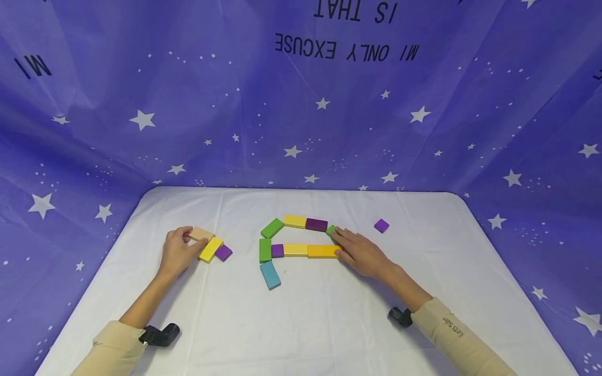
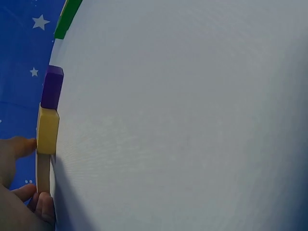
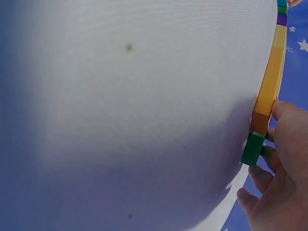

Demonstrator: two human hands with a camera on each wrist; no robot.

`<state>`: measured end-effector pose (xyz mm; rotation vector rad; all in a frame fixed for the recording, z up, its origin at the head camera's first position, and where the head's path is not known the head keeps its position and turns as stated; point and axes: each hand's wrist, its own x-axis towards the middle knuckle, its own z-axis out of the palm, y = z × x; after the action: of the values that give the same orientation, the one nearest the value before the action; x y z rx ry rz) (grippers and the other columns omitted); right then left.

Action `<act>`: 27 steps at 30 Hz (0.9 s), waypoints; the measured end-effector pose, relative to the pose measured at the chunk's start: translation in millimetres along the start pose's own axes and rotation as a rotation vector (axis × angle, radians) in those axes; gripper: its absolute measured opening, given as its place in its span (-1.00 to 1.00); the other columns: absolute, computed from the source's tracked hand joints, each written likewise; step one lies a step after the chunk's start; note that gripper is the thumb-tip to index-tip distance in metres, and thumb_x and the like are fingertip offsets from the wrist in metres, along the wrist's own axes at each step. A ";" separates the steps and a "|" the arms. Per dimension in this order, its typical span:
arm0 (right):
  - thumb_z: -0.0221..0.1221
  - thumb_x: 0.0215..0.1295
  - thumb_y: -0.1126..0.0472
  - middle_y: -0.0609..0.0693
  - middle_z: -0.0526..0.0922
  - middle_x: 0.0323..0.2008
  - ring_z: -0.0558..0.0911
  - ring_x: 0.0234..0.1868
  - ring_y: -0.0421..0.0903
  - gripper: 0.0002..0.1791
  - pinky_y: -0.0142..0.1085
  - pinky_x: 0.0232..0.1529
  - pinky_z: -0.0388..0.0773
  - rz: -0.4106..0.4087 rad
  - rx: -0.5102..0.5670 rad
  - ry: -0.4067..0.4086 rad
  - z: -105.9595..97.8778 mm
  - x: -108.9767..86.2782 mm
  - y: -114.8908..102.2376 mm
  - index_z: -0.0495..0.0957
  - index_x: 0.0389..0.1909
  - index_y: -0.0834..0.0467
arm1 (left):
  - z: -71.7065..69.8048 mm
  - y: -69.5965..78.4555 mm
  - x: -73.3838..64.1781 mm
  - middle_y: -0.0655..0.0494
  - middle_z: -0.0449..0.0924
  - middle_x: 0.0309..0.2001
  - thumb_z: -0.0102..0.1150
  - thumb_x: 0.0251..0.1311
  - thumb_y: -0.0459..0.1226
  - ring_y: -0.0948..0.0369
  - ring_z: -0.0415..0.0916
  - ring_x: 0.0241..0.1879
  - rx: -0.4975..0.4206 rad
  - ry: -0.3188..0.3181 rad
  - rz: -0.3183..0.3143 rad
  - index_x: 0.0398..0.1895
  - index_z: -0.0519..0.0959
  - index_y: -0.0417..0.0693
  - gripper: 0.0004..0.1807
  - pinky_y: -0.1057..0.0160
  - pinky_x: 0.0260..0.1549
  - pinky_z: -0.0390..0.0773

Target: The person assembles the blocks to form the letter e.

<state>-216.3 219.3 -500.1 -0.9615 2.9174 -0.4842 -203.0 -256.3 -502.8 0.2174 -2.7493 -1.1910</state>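
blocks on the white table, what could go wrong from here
Two things, perhaps. The right hand is right up against the orange block and a green block, so a small nudge could push either out of line. The left hand is at the beige block, which sits against a yellow block with a purple block beside it, so pushing one might shift all three.

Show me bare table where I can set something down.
In the head view, the broadest bare table lies below the blue block, between the forearms. Another patch lies right of the lone purple block. It's crowded around the tan block and the orange block.
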 end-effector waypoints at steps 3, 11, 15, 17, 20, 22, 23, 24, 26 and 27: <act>0.07 0.52 0.03 0.12 0.23 0.48 0.25 0.44 0.15 -0.39 0.10 0.38 0.19 0.001 0.002 0.000 0.1 -0.1 0.3 0.27 0.48 0.17 | -0.4 -1.6 1.8 -0.39 0.36 0.01 0.32 0.25 -0.23 -0.18 0.37 0.02 0.007 -0.001 -0.001 0.25 0.34 -0.58 -0.33 -0.04 -0.01 0.36; 0.07 0.52 0.03 0.13 0.23 0.47 0.26 0.44 0.16 -0.39 0.10 0.38 0.20 -0.006 0.005 0.001 0.3 -0.8 0.4 0.27 0.48 0.18 | -2.1 -3.7 4.9 -0.39 0.42 -0.06 0.33 0.22 -0.21 -0.19 0.36 -0.01 0.051 -0.017 0.024 0.26 0.32 -0.62 -0.27 -0.09 -0.02 0.36; 0.07 0.52 0.03 0.14 0.24 0.47 0.26 0.44 0.17 -0.39 0.11 0.37 0.20 -0.012 0.003 0.006 0.9 -0.7 0.4 0.28 0.47 0.19 | -4.7 -3.9 6.5 -0.35 0.43 -0.12 0.37 0.18 -0.17 -0.17 0.35 -0.04 0.084 -0.030 0.035 0.25 0.30 -0.65 -0.20 -0.10 -0.04 0.36; 0.07 0.52 0.03 0.13 0.23 0.47 0.26 0.44 0.16 -0.39 0.10 0.38 0.20 -0.010 0.004 0.005 0.9 -0.7 0.2 0.28 0.48 0.19 | -6.9 -3.6 7.6 -0.34 0.43 -0.14 0.37 0.16 -0.16 -0.18 0.34 -0.06 0.100 -0.045 0.045 0.23 0.31 -0.67 -0.20 -0.12 -0.05 0.37; 0.07 0.52 0.02 0.13 0.23 0.48 0.26 0.44 0.16 -0.39 0.10 0.38 0.19 -0.008 0.005 0.002 0.6 -0.6 -0.4 0.27 0.48 0.18 | -10.1 -3.2 8.8 -0.31 0.41 -0.15 0.37 0.15 -0.14 -0.16 0.31 -0.07 0.124 -0.081 0.048 0.21 0.33 -0.66 -0.20 -0.13 -0.07 0.37; 0.07 0.52 0.02 0.13 0.23 0.48 0.26 0.44 0.17 -0.39 0.10 0.38 0.19 -0.007 0.006 0.001 0.2 -0.6 -0.6 0.27 0.48 0.18 | -11.6 -3.3 9.5 -0.30 0.40 -0.15 0.38 0.15 -0.14 -0.16 0.30 -0.07 0.142 -0.104 0.048 0.20 0.33 -0.66 -0.20 -0.12 -0.08 0.38; 0.07 0.52 0.03 0.13 0.23 0.48 0.26 0.44 0.17 -0.39 0.10 0.38 0.19 -0.007 0.006 0.001 0.1 -0.6 -0.6 0.27 0.48 0.18 | -12.1 -3.4 9.7 -0.30 0.39 -0.15 0.38 0.14 -0.14 -0.15 0.30 -0.07 0.150 -0.113 0.047 0.20 0.34 -0.66 -0.20 -0.12 -0.08 0.38; 0.07 0.52 0.03 0.13 0.22 0.48 0.25 0.44 0.17 -0.39 0.10 0.38 0.19 -0.008 0.005 0.001 0.0 -0.6 -0.6 0.27 0.48 0.18 | -12.6 -3.3 9.9 -0.30 0.38 -0.14 0.38 0.14 -0.13 -0.15 0.29 -0.07 0.156 -0.120 0.046 0.20 0.34 -0.66 -0.20 -0.11 -0.08 0.38; 0.07 0.52 0.03 0.13 0.22 0.48 0.25 0.44 0.18 -0.39 0.10 0.38 0.18 -0.007 0.004 0.000 -0.2 -0.5 -0.5 0.27 0.48 0.18 | -13.3 -3.5 10.2 -0.31 0.38 -0.14 0.39 0.13 -0.13 -0.15 0.29 -0.07 0.165 -0.128 0.044 0.20 0.34 -0.66 -0.19 -0.11 -0.09 0.39; 0.06 0.53 0.03 0.13 0.22 0.48 0.25 0.44 0.17 -0.39 0.10 0.38 0.18 -0.006 0.003 0.000 -0.1 -0.5 -0.4 0.27 0.48 0.18 | -13.4 -3.6 10.3 -0.31 0.38 -0.14 0.39 0.13 -0.13 -0.15 0.30 -0.08 0.169 -0.129 0.043 0.19 0.34 -0.67 -0.19 -0.11 -0.10 0.39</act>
<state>-215.7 219.3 -499.9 -0.9707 2.9135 -0.4886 -210.3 -270.2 -495.6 0.1009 -2.9522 -0.9958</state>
